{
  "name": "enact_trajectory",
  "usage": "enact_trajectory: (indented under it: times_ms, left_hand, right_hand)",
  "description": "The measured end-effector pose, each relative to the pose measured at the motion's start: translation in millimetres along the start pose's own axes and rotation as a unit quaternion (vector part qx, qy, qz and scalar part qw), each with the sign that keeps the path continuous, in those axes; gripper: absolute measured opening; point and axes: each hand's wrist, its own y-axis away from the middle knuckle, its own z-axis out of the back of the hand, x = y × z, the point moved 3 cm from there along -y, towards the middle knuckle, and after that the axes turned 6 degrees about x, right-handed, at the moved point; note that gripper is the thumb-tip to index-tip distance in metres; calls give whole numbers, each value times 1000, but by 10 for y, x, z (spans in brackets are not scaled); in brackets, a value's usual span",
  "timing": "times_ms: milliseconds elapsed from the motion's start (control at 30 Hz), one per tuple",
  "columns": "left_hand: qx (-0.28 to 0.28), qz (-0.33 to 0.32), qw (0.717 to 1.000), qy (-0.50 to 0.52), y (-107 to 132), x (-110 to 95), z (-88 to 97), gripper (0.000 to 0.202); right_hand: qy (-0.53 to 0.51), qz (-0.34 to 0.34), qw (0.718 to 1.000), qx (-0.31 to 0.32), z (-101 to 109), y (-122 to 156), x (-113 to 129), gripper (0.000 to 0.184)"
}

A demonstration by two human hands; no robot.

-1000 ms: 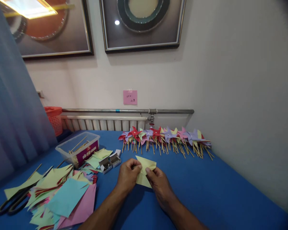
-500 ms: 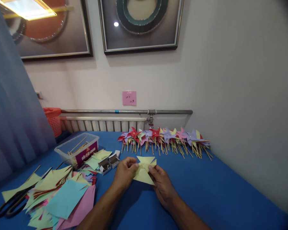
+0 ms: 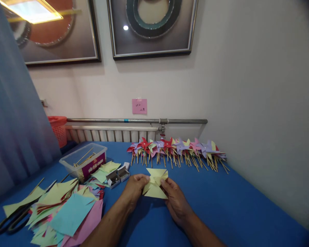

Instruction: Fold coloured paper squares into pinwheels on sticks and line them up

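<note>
A pale yellow square of paper, cut in from its corners, is held up over the blue table. My left hand pinches its left side between thumb and fingers. On the right side, my right hand grips the paper, its thumb near the middle. Some of the fingers behind the sheet are hidden. Left of my hands, two small open boxes stand together, one with small shiny metal pieces inside. Nearby lies a heap of coloured paper squares, with black-handled scissors at its left.
Many finished paper pinwheels on sticks lie in a row at the table's back. A clear plastic box with sticks stands at the left, near a red basket. Behind are a radiator and a pipe; a blue curtain hangs left.
My left thumb and fingers have shifted slightly along the paper's left side, and its left part now shows more. The view has dipped a little; other things stay in place.
</note>
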Motion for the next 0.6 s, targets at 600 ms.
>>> enact_trajectory:
  times_ms: [600]
  left_hand:
    - [-88,-141,943,-290,47,-106,12,27]
  right_hand:
    - [33,12,999,37,-59,21,27,45]
